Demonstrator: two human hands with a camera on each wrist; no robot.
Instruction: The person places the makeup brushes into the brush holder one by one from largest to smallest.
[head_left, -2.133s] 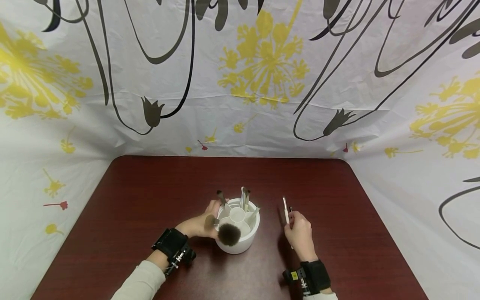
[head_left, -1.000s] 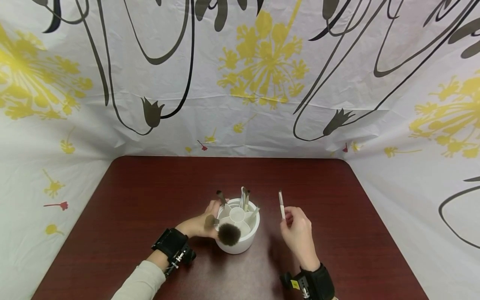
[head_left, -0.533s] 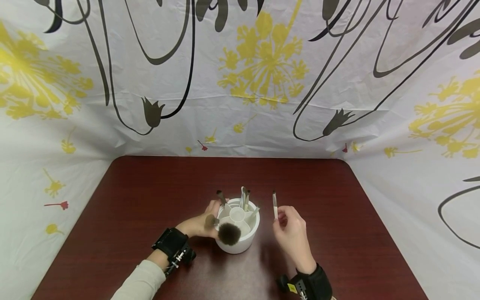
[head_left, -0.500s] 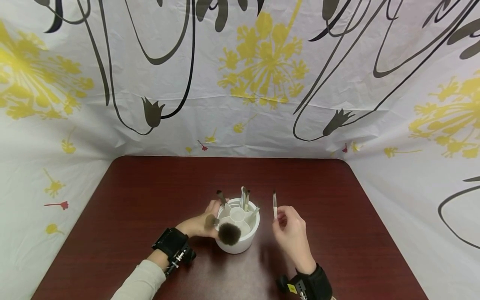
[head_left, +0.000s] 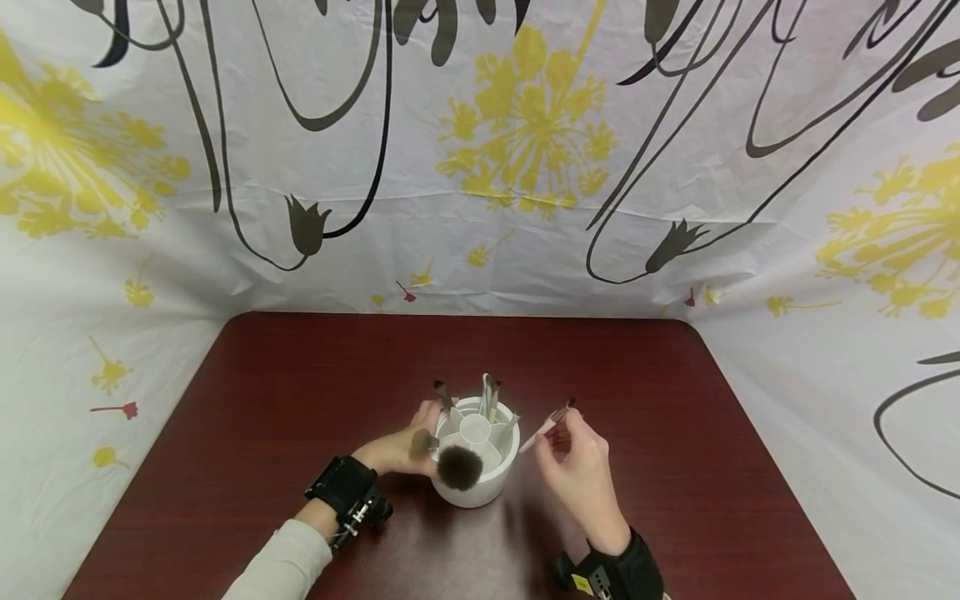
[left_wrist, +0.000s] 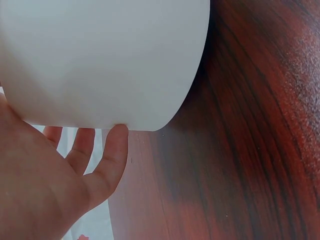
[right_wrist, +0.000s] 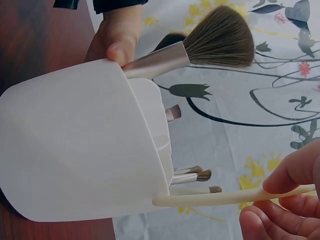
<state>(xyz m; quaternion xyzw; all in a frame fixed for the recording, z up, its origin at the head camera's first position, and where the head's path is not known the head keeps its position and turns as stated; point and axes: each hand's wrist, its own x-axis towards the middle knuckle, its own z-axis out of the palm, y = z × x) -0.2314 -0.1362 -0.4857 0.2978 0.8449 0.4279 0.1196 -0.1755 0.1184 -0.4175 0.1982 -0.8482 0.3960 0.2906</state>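
Observation:
A white round brush holder [head_left: 474,497] with dividers inside stands on the table. My left hand [head_left: 401,450] grips it from the left, thumb on the near side and fingers on the far side. In the left wrist view that hand [left_wrist: 60,185] lies along its wall. My right hand [head_left: 585,471] pinches a slim makeup brush [head_left: 546,427] with a pale handle. The brush slants, bristles up to the right, its handle end close to the holder's right rim. In the right wrist view the handle [right_wrist: 215,199] overlaps the rim, and its bristles are out of sight.
A big fluffy makeup brush [head_left: 459,467] leans out of the holder's near side. Several smaller brushes [right_wrist: 202,175] stand at its other side. The dark red wooden table [head_left: 315,367] ends at a white patterned cloth [head_left: 420,167] behind.
My right hand has moved left toward the holder. The brush in it has swung from nearly upright to slanting, handle end toward the rim. My left hand and the holder have stayed put.

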